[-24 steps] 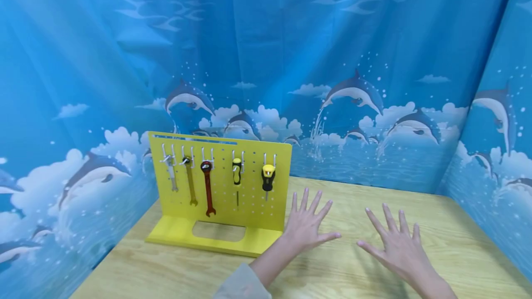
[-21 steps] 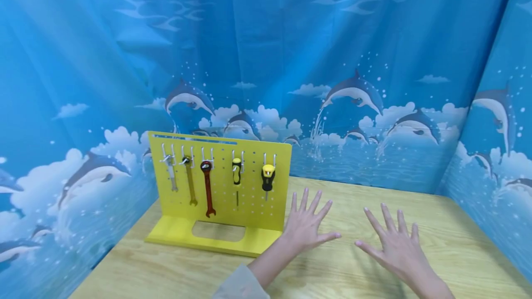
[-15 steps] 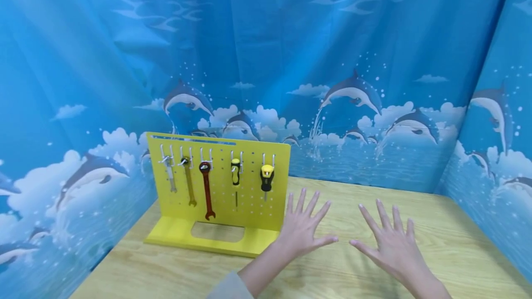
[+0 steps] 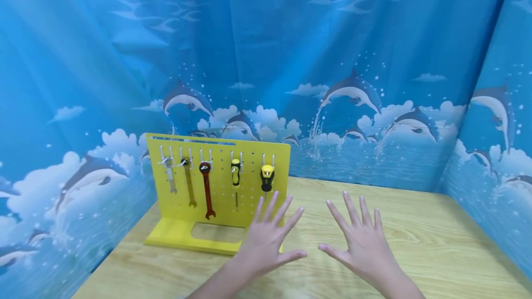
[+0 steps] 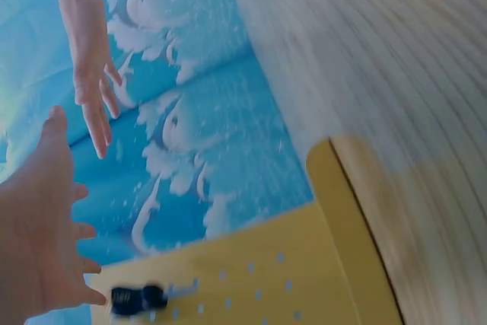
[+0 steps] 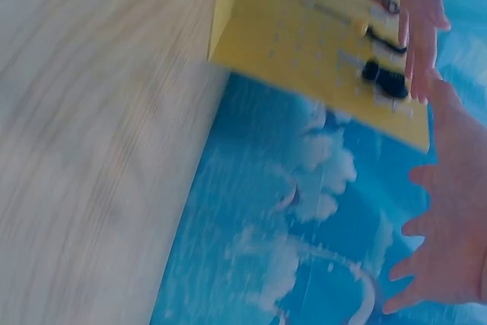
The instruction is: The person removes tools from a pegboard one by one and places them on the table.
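My left hand (image 4: 266, 241) is held in front of the right part of a yellow pegboard (image 4: 245, 206), fingers spread and holding nothing. To its right, my right hand (image 4: 365, 243) hovers over the table with its fingers fanned out, also holding nothing. Nearest to the left hand hangs a stubby screwdriver (image 4: 267, 178) with a black and yellow handle; the hand's fingertips overlap its lower end in the head view. A longer screwdriver (image 4: 236, 173) hangs beside it. Further left are a red-brown wrench (image 4: 207, 190), a brass-coloured wrench (image 4: 190, 183) and a silver wrench (image 4: 170, 176), all on metal hooks.
The pegboard stands on a yellow base (image 4: 174, 234) with a cut-out, at the left of a light wooden table (image 4: 424, 239). Behind and beside the table hang blue curtains (image 4: 266, 59) printed with dolphins and clouds. The table's right edge borders the side curtain.
Both hands have moved to the left, the left one now overlapping the pegboard's right part in the head view. Their fingers have stayed spread. The tools still hang on their hooks.
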The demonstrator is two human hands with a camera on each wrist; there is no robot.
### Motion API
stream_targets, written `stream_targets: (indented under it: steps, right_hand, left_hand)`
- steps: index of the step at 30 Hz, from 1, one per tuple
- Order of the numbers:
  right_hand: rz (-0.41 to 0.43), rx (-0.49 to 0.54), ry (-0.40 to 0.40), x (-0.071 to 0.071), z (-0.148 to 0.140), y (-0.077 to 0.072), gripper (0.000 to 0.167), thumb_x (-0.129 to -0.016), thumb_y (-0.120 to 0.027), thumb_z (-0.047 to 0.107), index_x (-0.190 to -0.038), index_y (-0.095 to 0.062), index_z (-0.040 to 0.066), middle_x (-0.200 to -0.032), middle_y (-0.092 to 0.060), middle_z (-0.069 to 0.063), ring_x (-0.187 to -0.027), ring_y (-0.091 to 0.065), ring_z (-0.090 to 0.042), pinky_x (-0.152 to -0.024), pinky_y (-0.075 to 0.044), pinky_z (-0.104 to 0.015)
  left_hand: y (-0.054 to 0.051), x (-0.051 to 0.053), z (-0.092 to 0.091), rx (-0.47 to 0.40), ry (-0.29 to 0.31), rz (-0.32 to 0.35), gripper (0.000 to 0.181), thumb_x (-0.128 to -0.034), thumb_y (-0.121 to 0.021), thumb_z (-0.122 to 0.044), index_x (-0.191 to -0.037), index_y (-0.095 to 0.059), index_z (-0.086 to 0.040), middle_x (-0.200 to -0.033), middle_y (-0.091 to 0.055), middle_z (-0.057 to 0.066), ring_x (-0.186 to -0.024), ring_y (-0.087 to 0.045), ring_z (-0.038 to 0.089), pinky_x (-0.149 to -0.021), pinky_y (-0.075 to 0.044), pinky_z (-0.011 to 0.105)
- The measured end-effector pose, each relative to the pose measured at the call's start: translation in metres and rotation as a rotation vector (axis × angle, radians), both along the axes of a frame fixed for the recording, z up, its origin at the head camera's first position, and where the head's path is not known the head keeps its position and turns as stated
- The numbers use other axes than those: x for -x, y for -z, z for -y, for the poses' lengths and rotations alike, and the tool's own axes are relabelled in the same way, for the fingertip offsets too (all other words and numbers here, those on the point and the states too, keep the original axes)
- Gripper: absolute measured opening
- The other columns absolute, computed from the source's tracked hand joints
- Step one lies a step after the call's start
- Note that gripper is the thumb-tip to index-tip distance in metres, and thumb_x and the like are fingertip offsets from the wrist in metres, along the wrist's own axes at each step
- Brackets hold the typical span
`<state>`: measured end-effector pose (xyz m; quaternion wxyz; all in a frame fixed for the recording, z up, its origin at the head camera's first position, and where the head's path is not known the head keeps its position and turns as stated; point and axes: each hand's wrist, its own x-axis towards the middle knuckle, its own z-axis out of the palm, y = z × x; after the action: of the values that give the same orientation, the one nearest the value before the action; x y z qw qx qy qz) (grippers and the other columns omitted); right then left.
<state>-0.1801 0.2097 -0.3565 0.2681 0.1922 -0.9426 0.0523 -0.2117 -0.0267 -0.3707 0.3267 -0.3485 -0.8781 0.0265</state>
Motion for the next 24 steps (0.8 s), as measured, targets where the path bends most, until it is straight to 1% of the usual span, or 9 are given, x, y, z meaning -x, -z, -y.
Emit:
stream_targets:
  steps: [3,6,8,10,12,15,18,22,24]
  right_hand:
    - [-0.030,0.014,-0.042,0.000,0.020,-0.001,0.083,-0.078,-0.052,0.067,-0.144,-0.030,0.023,-0.148,-0.017,-0.016,-0.130,-0.012,-0.049,-0.097,-0.013,-0.069]
    - [-0.063,0.032,-0.085,0.000,0.041,-0.001,0.083,-0.078,-0.050,0.069,-0.143,-0.032,0.021,-0.149,-0.017,-0.015,-0.130,-0.012,-0.047,-0.098,-0.014,-0.067]
    - [-0.085,0.045,-0.113,0.001,0.055,-0.002,0.082,-0.078,-0.048,0.069,-0.142,-0.034,0.020,-0.148,-0.020,-0.015,-0.130,-0.015,-0.046,-0.099,-0.015,-0.066]
    - [-0.099,0.064,-0.140,0.001,0.069,-0.002,0.083,-0.078,-0.048,0.070,-0.142,-0.036,0.019,-0.147,-0.023,-0.016,-0.129,-0.019,-0.046,-0.100,-0.017,-0.064]
    - [-0.102,0.087,-0.167,0.001,0.083,-0.003,0.084,-0.077,-0.047,0.071,-0.141,-0.036,0.019,-0.145,-0.027,-0.016,-0.128,-0.022,-0.045,-0.101,-0.018,-0.062]
    - [-0.099,0.125,-0.212,0.002,0.103,-0.005,0.084,-0.077,-0.045,0.072,-0.140,-0.038,0.016,-0.144,-0.030,-0.016,-0.127,-0.026,-0.043,-0.102,-0.021,-0.058]
    - [-0.103,0.169,-0.268,0.005,0.122,-0.007,0.084,-0.079,-0.044,0.071,-0.139,-0.039,0.013,-0.143,-0.032,-0.015,-0.126,-0.031,-0.040,-0.102,-0.025,-0.055]
    - [-0.116,0.254,-0.342,0.010,0.145,-0.008,0.079,-0.079,-0.054,0.064,-0.136,-0.043,0.010,-0.138,-0.040,-0.012,-0.122,-0.039,-0.033,-0.096,-0.035,-0.053]
    - [-0.104,0.292,-0.362,0.013,0.157,-0.009,0.076,-0.078,-0.061,0.057,-0.134,-0.045,0.009,-0.134,-0.044,-0.011,-0.120,-0.043,-0.030,-0.094,-0.039,-0.050]
  left_hand:
    - [-0.004,-0.003,0.021,-0.088,0.032,-0.026,0.082,-0.0852,-0.008,-0.070,-0.142,-0.035,-0.018,-0.150,-0.012,0.012,-0.133,-0.012,0.038,-0.106,-0.011,0.055]
    - [-0.007,-0.004,0.042,-0.189,0.062,-0.050,0.079,-0.0875,-0.012,-0.068,-0.141,-0.034,-0.015,-0.149,-0.016,0.013,-0.133,-0.014,0.037,-0.106,-0.013,0.054]
    - [-0.008,-0.004,0.056,-0.241,0.065,-0.065,0.076,-0.0889,-0.015,-0.067,-0.140,-0.033,-0.013,-0.149,-0.017,0.013,-0.132,-0.016,0.037,-0.106,-0.015,0.054]
    - [-0.010,-0.004,0.070,-0.281,0.052,-0.074,0.075,-0.0897,-0.018,-0.066,-0.140,-0.033,-0.013,-0.149,-0.016,0.012,-0.132,-0.016,0.037,-0.105,-0.016,0.055]
    - [-0.012,-0.004,0.083,-0.313,0.029,-0.074,0.074,-0.0901,-0.019,-0.065,-0.141,-0.033,-0.012,-0.150,-0.014,0.011,-0.132,-0.016,0.037,-0.105,-0.015,0.055]
    - [-0.014,-0.003,0.102,-0.351,-0.026,-0.063,0.074,-0.0901,-0.020,-0.065,-0.141,-0.033,-0.013,-0.150,-0.013,0.010,-0.132,-0.016,0.036,-0.106,-0.013,0.054]
    - [-0.016,-0.003,0.121,-0.386,-0.084,-0.041,0.073,-0.0903,-0.022,-0.064,-0.144,-0.029,-0.015,-0.150,-0.015,0.010,-0.133,-0.016,0.036,-0.107,-0.011,0.052]
    - [-0.016,-0.001,0.145,-0.454,-0.159,0.003,0.069,-0.0909,-0.031,-0.061,-0.146,-0.024,-0.020,-0.149,-0.019,0.011,-0.132,-0.018,0.037,-0.108,-0.012,0.051]
    - [-0.016,0.001,0.156,-0.499,-0.196,0.037,0.068,-0.0909,-0.037,-0.058,-0.146,-0.025,-0.019,-0.148,-0.020,0.011,-0.131,-0.019,0.037,-0.107,-0.013,0.053]
